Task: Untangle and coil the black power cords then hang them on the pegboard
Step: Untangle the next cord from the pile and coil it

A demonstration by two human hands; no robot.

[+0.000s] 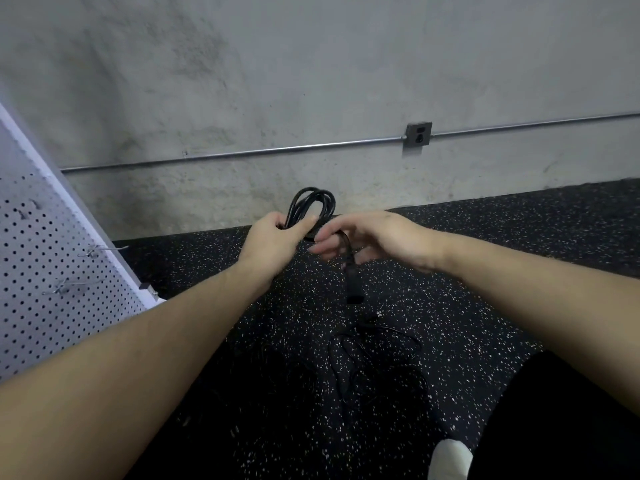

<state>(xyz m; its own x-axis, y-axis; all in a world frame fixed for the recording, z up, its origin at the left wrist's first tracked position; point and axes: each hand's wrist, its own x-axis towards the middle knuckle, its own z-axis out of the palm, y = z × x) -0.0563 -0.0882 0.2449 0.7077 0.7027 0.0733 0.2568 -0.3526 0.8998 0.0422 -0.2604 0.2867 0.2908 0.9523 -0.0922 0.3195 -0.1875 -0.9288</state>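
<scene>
Black cord (313, 206) nearly coiled, clamped in left hand (277, 237); right hand (367, 237) fingers loosely wrap tail; floor cords (374, 355) tangled; pegboard (52, 271) bare.

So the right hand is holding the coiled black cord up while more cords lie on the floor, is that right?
Not quite: the head view shows the left hand gripping the coiled black cord, not the right. More cords do lie on the floor.
</scene>
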